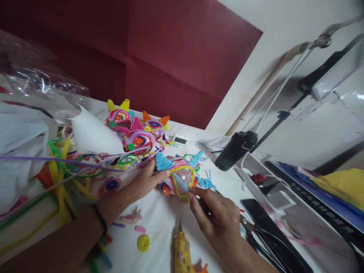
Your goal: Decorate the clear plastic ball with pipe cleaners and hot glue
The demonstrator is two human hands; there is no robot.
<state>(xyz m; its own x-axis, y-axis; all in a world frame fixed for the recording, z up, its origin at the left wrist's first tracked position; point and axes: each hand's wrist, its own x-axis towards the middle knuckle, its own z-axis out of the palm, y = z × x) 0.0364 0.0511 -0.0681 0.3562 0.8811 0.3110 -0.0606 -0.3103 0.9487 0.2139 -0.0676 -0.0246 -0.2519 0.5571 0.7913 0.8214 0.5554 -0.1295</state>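
A round clear craft figure (pixel 186 176) with light-blue pipe-cleaner ears and a yellow outline sits on the white table before me. My left hand (pixel 146 180) grips its left side, thumb on top near one ear; the other fingertips are partly hidden. Across the clear front lies a short light-blue pipe cleaner (pixel 181 182). At its lower end, my right hand (pixel 217 212) pinches it between thumb and forefinger. Something dark shows under the right palm, too hidden to name. Below the figure lies a yellow glue gun (pixel 182 248), its nozzle pointing towards the figure.
Several finished figures (pixel 139 140) stand behind, beside a small digital timer (pixel 180 140). Loose pipe cleaners (pixel 61 185) and white paper (pixel 93 132) crowd the left. A yellow coil (pixel 143 242) lies in front. Scissors (pixel 256 231) and a black phone (pixel 256 214) are at right.
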